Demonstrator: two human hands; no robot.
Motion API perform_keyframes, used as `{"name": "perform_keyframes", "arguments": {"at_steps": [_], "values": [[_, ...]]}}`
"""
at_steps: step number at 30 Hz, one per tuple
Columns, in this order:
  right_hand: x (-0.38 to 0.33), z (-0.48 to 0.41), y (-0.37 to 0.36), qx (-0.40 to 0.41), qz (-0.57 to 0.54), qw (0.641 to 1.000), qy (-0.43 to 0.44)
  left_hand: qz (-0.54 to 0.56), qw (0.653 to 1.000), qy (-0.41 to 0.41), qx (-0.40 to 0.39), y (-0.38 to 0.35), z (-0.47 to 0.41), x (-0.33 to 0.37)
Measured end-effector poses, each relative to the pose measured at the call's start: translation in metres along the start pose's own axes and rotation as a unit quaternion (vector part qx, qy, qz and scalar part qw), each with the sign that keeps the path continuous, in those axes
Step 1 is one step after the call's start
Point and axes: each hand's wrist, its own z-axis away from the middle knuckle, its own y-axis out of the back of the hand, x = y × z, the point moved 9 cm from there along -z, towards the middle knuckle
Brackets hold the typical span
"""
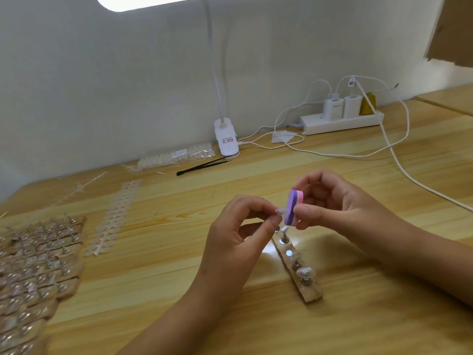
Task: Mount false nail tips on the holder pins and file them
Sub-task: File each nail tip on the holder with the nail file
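the left hand (238, 226) pinches a clear nail tip (279, 211) between thumb and forefinger, its other fingers curled beneath. pressed against that tip from the right is a small file block (293, 207) (purple face, pink layer behind). the right hand (335, 203) grips the block, thumb below and fingers curled over the top. tip and block touch, both held up off the table (179, 265). directly under the pinch lies the wooden holder strip (311, 294), running from beneath the hands toward the person. its upright pins (283, 237) stand just below the block, and nearer the person than the grip one pin carries a mounted tip (303, 271). well to the left of the grip a heap of further strips (33, 272) lies at the table's edge. a long pale runner (115, 213) of what look like tips lies between heap and hands. beyond the grip, near the wall, lie black tweezers (202, 166), a bag of tips (176, 156), a clamp lamp (226, 140) and a power strip (340, 121).
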Motion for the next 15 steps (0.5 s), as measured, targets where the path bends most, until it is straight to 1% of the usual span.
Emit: {"name": "perform_keyframes", "arguments": {"at_steps": [4, 7, 11, 15], "values": [[0.005, 0.001, -0.001, -0.022, -0.001, 1.0, -0.021, -0.001, 1.0, -0.001, -0.011, -0.002, 0.0, -0.001], [0.007, 0.0, 0.001, -0.018, -0.038, 0.999, -0.026, 0.004, 1.0, 0.002, -0.01, -0.002, 0.0, -0.002], [0.013, 0.001, -0.007, -0.061, -0.084, 0.993, -0.055, 0.0, 1.0, -0.006, -0.005, -0.002, 0.0, 0.0], [0.015, -0.001, -0.004, -0.052, -0.104, 0.991, -0.061, -0.011, 1.0, -0.014, -0.004, -0.002, 0.0, 0.002]]}}
